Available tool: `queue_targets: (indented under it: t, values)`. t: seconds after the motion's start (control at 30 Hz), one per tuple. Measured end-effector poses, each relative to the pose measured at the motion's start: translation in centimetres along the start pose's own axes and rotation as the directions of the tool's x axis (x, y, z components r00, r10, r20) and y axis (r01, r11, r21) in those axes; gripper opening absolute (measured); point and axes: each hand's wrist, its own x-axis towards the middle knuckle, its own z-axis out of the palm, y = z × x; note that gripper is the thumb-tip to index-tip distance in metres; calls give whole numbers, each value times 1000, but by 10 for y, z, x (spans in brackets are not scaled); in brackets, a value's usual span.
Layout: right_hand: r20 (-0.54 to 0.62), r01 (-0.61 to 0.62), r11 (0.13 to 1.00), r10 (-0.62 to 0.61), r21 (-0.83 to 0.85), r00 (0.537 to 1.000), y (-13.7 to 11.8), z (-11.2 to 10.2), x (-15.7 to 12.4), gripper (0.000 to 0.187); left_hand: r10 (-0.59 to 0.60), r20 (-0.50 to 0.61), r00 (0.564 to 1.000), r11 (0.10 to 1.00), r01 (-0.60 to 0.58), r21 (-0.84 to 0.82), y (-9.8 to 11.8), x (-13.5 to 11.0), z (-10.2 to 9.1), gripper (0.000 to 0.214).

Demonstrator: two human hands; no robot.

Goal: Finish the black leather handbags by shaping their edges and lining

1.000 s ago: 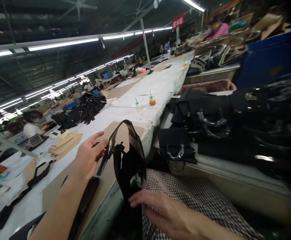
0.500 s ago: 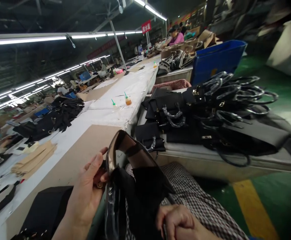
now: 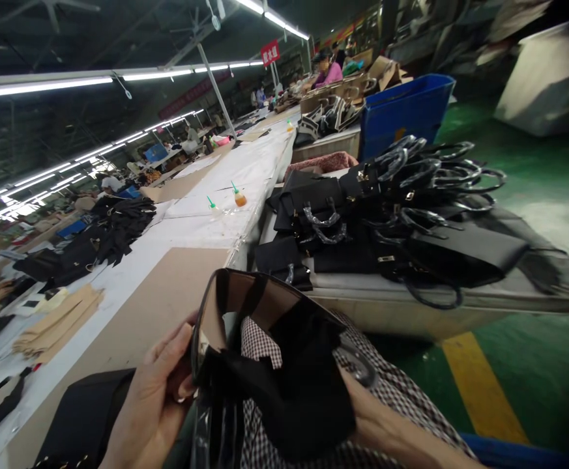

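I hold a black handbag piece (image 3: 284,384) with a tan lining over my lap in checked cloth (image 3: 401,397). My left hand (image 3: 154,397) grips its left edge, thumb pressed on the rim, fingers closed. My right hand (image 3: 377,417) supports the piece from the right and underneath; most of its fingers are hidden behind the black material. A plastic-wrapped handle (image 3: 357,365) shows near my right hand.
A long worktable (image 3: 167,293) with brown board runs on my left, with glue bottles (image 3: 238,195), black pieces (image 3: 108,234) and tan strips (image 3: 54,322). A pile of finished black handbags (image 3: 392,221) lies ahead. A blue bin (image 3: 401,111) and other workers are farther off.
The bag piece has opened wider and tilted toward me. My right hand shifted from below to the right side. The view turned slightly right.
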Motion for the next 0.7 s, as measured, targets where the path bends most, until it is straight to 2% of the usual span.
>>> queue_targets:
  t: [0.07,0.13,0.2,0.27,0.33,0.43,0.5,0.53,0.6,0.63,0.7]
  values:
    - [17,57,998,-56,-17,998,-14,8,25,17,-144,52,988,987,139,81,-8,-7,1,42]
    - [-63,114,991,-118,-66,991,-17,15,50,20,-278,106,955,956,264,128,-18,-14,1,53]
    - [-172,139,975,-170,-175,970,-9,20,70,19,-342,122,932,937,327,127,-28,-17,-3,57]
    - [-171,137,933,-203,-334,964,6,22,82,19,-363,94,927,931,356,83,-39,-17,-12,57]
    - [-32,136,847,-177,-513,984,18,19,83,20,-387,64,920,922,387,12,-49,-15,-23,57]
    - [171,142,660,-21,-738,985,15,5,69,19,-440,78,895,893,445,-66,-64,-12,-39,54]
    - [312,221,526,92,-822,945,-4,-9,59,23,-469,116,875,872,480,-97,-74,-8,-47,53]
    - [397,281,489,151,-826,905,-17,-16,56,25,-478,136,868,862,493,-114,-78,-6,-51,53]
    - [531,346,532,243,-773,812,-44,-28,58,26,-486,167,858,846,510,-155,-85,0,-59,51]
    - [550,334,580,246,-743,798,-56,-32,64,23,-488,179,854,840,515,-170,-87,3,-63,48]
    - [509,324,633,130,-703,851,-71,-36,85,17,-489,199,849,832,522,-186,-90,10,-70,43]
